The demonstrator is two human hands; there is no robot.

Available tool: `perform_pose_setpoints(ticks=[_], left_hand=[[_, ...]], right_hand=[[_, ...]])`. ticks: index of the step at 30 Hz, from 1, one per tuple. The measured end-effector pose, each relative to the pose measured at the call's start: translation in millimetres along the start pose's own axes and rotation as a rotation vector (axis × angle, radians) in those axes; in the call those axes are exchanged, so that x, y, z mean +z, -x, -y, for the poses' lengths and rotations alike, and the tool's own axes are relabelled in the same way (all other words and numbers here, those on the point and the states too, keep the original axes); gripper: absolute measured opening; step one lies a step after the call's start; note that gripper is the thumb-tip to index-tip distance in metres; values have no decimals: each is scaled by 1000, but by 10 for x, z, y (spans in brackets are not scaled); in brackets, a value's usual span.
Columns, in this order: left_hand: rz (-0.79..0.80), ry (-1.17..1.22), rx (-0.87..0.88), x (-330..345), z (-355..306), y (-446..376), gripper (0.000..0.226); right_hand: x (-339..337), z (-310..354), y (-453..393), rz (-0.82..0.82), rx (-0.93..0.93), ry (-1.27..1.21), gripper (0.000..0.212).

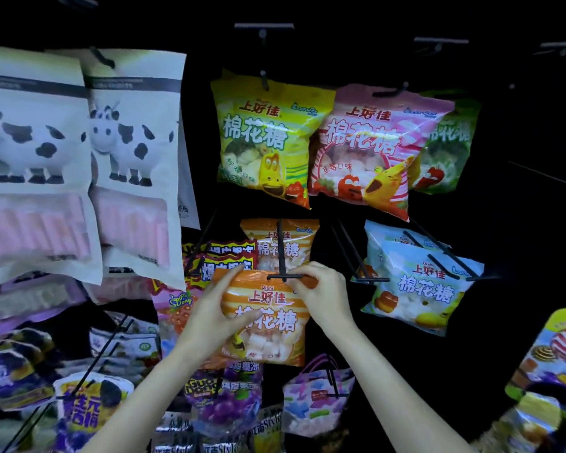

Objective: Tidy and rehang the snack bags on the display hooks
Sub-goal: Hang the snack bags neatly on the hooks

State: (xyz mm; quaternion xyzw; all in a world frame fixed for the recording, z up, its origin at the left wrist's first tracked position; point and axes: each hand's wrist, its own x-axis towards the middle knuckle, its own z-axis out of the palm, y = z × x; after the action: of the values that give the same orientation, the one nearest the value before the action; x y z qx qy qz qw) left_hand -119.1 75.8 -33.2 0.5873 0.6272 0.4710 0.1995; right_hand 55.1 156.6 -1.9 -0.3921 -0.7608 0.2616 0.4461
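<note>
Head view looks down on both hands working one orange marshmallow bag (268, 317) at the tip of a black display hook (281, 248). The left hand (211, 317) grips the bag's left edge, fingers curled up its side and the thumb laid across the front, which steadies the pack and keeps it facing outward. The right hand (322, 294) pinches the bag's top right corner just beside the hook's crossbar, fingers bent close together; this looks like the step of feeding the header hole onto the hook end, though whether the hole is already on the prong is too hidden to tell. A second orange bag (293, 238) hangs further back on the same hook, so the held one would go in front of it as a matching pair. Above hang a yellow bag (268, 138) and a pink bag (370, 148) on their own hooks; to the right, blue bags (422, 282) share a hook; to the left, large cow-print bags (79, 152). Below, mixed purple and other snack bags crowd the lower hooks.
</note>
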Motion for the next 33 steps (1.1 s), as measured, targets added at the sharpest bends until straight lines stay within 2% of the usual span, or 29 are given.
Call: perform_pose_setpoints(ticks=[5, 8, 11, 14, 17, 22, 27, 30, 33], left_hand=[[18, -85, 48, 19, -40, 128, 79], [54, -83, 44, -6, -146, 258, 76], [89, -111, 70, -59, -286, 209, 76], [213, -226, 12, -60, -371, 108, 72], [245, -275, -23, -27, -375, 14, 69], [167, -203, -78, 47, -377, -153, 67], [111, -204, -101, 113, -247, -281, 72], [23, -218, -45, 109, -158, -220, 70], [-152, -204, 85, 41, -109, -77, 54]], right_hand=[[-125, -35, 104, 54, 35, -43, 1], [-212, 24, 196, 92, 14, -69, 9], [-239, 86, 126, 28, 25, -56, 13], [-199, 64, 39, -12, 95, -31, 7], [-117, -13, -3, -52, 161, 15, 5], [38, -55, -193, -120, 225, 47, 10], [179, -8, -346, -150, 234, 384, 23], [225, -7, -350, -121, 200, 478, 27], [154, -8, -214, -55, 98, 404, 46]])
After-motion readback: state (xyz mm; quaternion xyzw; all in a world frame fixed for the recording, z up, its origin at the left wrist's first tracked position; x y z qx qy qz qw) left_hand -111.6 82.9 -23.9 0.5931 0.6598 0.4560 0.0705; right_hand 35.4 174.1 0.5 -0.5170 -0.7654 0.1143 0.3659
